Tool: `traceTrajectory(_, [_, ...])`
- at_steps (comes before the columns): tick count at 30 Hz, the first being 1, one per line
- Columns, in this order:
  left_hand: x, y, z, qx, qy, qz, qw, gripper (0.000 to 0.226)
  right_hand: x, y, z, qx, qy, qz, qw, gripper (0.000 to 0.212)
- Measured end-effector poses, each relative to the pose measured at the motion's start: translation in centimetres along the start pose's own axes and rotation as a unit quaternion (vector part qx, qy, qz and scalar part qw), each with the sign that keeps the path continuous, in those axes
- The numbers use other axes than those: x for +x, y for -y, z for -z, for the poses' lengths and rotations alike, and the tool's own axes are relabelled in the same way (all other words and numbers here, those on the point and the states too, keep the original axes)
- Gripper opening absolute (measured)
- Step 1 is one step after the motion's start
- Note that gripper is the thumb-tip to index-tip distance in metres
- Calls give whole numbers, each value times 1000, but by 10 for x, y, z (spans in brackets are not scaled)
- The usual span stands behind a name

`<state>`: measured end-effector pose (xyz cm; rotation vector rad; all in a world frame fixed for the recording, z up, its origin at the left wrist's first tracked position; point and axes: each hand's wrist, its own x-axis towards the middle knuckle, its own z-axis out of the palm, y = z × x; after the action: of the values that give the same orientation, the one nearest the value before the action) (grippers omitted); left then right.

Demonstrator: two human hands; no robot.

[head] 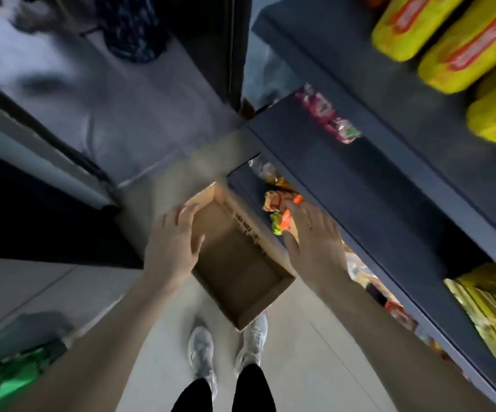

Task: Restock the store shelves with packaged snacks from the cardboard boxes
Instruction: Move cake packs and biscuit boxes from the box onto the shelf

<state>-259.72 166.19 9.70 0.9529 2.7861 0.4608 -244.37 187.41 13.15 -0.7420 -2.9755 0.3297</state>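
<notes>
An open cardboard box (241,263) sits on the floor in front of my feet, and no snacks show inside it. My left hand (172,242) hovers over the box's left rim with fingers spread and relaxed. My right hand (312,236) reaches over the box's right side toward the lowest shelf, fingers extended, touching an orange and green snack packet (284,221). More wrapped snacks (276,200) lie on that low shelf just beyond my fingertips. The frame is blurred by motion.
Dark blue shelving (389,185) runs along the right, holding yellow packets (463,49) on top, a pink packet (327,117) and gold packets (490,313) lower down. A green bag (6,379) lies at the bottom left. My white shoes (202,355) stand on the grey floor.
</notes>
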Motion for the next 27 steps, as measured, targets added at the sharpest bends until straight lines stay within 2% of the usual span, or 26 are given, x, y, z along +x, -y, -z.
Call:
traceTrajectory(6, [-23, 65, -134, -35, 47, 158, 986, 70, 22, -8, -152, 19, 106, 33, 994, 51])
traceTrajectory(12, [-42, 111, -262, -66, 127, 314, 938, 85, 36, -7, -294, 30, 215, 55, 975, 55])
traceTrajectory(16, [-39, 153, -333, -59, 142, 334, 930, 91, 57, 5, -380, 24, 259, 96, 961, 57])
traceTrajectory(21, [-10, 206, -398, -38, 108, 324, 939, 97, 97, 34, -474, 7, 299, 197, 934, 58])
traceTrajectory(27, [11, 232, -443, -4, 104, 282, 954, 107, 142, 82, -547, -71, 338, 361, 866, 74])
